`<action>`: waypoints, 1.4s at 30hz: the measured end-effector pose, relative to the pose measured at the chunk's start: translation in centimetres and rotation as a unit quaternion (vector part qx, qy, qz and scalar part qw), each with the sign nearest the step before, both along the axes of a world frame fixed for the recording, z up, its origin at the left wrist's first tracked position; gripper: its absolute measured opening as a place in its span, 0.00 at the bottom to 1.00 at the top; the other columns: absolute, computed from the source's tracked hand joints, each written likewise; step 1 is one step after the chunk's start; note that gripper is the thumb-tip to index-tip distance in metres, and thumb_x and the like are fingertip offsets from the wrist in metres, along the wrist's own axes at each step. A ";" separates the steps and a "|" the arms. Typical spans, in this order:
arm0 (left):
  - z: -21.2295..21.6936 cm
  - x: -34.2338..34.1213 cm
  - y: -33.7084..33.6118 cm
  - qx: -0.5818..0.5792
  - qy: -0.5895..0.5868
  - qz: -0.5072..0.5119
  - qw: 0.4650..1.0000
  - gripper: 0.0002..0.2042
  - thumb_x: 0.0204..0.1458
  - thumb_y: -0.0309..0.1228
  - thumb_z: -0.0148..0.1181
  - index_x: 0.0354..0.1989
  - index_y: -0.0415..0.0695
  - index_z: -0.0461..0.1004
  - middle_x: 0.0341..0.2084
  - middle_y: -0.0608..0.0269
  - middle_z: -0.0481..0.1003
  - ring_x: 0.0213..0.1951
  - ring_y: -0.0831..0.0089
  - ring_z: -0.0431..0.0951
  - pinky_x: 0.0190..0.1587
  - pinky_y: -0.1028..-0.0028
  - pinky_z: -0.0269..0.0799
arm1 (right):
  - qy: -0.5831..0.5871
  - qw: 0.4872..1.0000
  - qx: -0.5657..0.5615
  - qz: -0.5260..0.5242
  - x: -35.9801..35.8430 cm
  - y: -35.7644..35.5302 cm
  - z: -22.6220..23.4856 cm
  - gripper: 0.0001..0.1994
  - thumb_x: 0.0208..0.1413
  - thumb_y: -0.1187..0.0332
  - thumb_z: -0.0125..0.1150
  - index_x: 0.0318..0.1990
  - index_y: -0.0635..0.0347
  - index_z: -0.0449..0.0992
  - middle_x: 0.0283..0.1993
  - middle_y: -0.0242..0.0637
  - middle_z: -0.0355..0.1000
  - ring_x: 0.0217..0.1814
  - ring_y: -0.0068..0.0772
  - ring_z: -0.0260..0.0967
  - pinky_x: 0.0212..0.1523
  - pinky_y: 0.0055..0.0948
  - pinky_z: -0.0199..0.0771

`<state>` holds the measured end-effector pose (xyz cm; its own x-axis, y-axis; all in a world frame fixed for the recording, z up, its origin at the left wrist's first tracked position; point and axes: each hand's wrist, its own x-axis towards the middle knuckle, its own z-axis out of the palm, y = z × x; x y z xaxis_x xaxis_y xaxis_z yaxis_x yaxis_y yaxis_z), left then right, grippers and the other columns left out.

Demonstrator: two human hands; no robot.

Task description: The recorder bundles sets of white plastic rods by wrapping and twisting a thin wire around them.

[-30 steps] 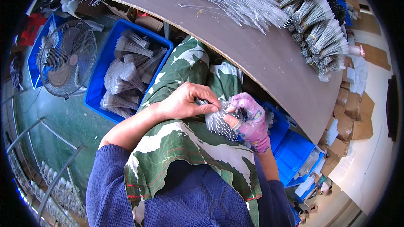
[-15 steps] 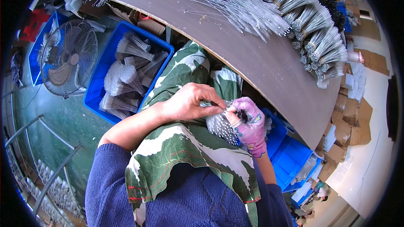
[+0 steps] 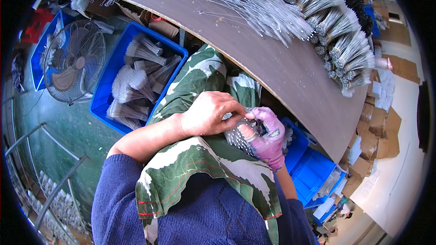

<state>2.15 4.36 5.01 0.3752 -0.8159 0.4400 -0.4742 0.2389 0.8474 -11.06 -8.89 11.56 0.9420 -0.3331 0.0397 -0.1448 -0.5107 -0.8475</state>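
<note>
Over my lap, a bundle of thin wire-handled tube brushes (image 3: 239,142) shows its dense dotted ends toward me. My right hand (image 3: 269,138), in a pink patterned glove with bare thumb tip, is wrapped round the bundle. My bare left hand (image 3: 213,114) has its thumb and fingers pinched together at the bundle's upper edge, close to the right fingers. What the left fingertips hold, if anything, is too small to make out. Loose tube brushes (image 3: 254,4) lie spread on the brown table (image 3: 204,25) ahead.
Tied brush bundles (image 3: 347,50) stand along the table's right side. To the left, a blue crate (image 3: 106,104) holds more bundles, and a floor fan (image 3: 75,61) stands beyond it. Blue bins (image 3: 313,174) are at my right, with cardboard boxes (image 3: 379,122) farther off.
My left hand has shifted slightly right and curled more over the bundle's edge. The gloved right hand has turned, and its fingers have moved; the dark piece seen between them earlier shows less.
</note>
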 end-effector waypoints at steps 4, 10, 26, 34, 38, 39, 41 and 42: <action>0.1 -0.5 -0.1 0.042 0.038 0.003 0.998 0.06 0.42 0.24 0.61 0.29 0.43 0.73 0.24 0.61 0.75 0.28 0.62 0.76 0.31 0.68 0.72 | 0.003 0.999 -0.027 -0.044 -0.7 0.2 -0.9 0.12 0.40 0.75 0.68 0.35 0.62 0.74 0.33 0.40 0.72 0.33 0.36 0.72 0.35 0.27 0.71; -0.8 -1.0 0.3 0.094 0.155 0.023 0.983 0.04 0.48 0.23 0.60 0.32 0.40 0.76 0.27 0.58 0.77 0.31 0.64 0.78 0.35 0.72 0.73 | 0.085 0.985 0.098 -0.113 -0.3 -0.1 -0.3 0.08 0.44 0.75 0.66 0.33 0.63 0.75 0.34 0.35 0.74 0.34 0.23 0.71 0.39 0.23 0.70; -2.4 0.4 -2.4 0.101 0.502 -0.156 0.845 0.13 0.53 0.27 0.58 0.47 0.40 0.71 0.38 0.64 0.71 0.42 0.77 0.70 0.47 0.76 0.66 | 0.053 0.966 0.218 -0.128 0.0 -2.1 -1.8 0.08 0.49 0.76 0.62 0.37 0.64 0.73 0.35 0.32 0.73 0.38 0.19 0.68 0.43 0.21 0.68; -3.4 1.7 -3.4 0.125 0.432 -0.149 0.881 0.10 0.57 0.32 0.55 0.42 0.40 0.76 0.33 0.64 0.76 0.39 0.78 0.73 0.45 0.75 0.68 | 0.066 0.971 0.194 -0.126 0.1 -2.7 -2.4 0.08 0.50 0.75 0.61 0.39 0.66 0.75 0.37 0.34 0.75 0.41 0.21 0.69 0.47 0.24 0.67; -2.9 2.3 -3.5 0.123 0.355 -0.127 0.918 0.09 0.54 0.31 0.57 0.38 0.40 0.77 0.32 0.60 0.78 0.36 0.77 0.76 0.41 0.74 0.71 | 0.059 0.974 0.186 -0.118 0.4 -2.9 -2.4 0.08 0.50 0.76 0.62 0.39 0.66 0.76 0.36 0.34 0.76 0.39 0.21 0.70 0.46 0.24 0.68; -2.7 2.5 -3.4 0.110 0.330 -0.123 0.929 0.08 0.53 0.30 0.58 0.37 0.41 0.78 0.30 0.59 0.78 0.34 0.76 0.77 0.39 0.74 0.72 | 0.058 0.977 0.171 -0.115 0.4 -2.9 -2.5 0.08 0.50 0.76 0.62 0.39 0.66 0.76 0.36 0.34 0.76 0.39 0.21 0.70 0.45 0.24 0.69; -1.8 3.0 -3.4 0.116 0.285 -0.116 0.944 0.07 0.51 0.29 0.59 0.36 0.41 0.78 0.29 0.59 0.78 0.32 0.74 0.78 0.37 0.74 0.73 | 0.058 0.980 0.156 -0.113 0.5 -3.0 -2.6 0.08 0.49 0.76 0.62 0.39 0.66 0.76 0.35 0.35 0.76 0.38 0.21 0.71 0.45 0.24 0.69; -1.4 3.2 -3.3 0.122 0.239 -0.108 0.957 0.07 0.50 0.29 0.60 0.36 0.42 0.78 0.28 0.58 0.78 0.30 0.72 0.79 0.35 0.74 0.73 | 0.054 0.982 0.146 -0.109 0.5 -3.0 -2.6 0.09 0.49 0.76 0.62 0.39 0.66 0.76 0.35 0.36 0.77 0.38 0.22 0.71 0.44 0.23 0.70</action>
<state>5.35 1.02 3.61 0.2964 -0.9540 0.0455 0.0207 0.0540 0.9983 -10.61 -11.89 8.98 0.8405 -0.5100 -0.1831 -0.3203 -0.1949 -0.9270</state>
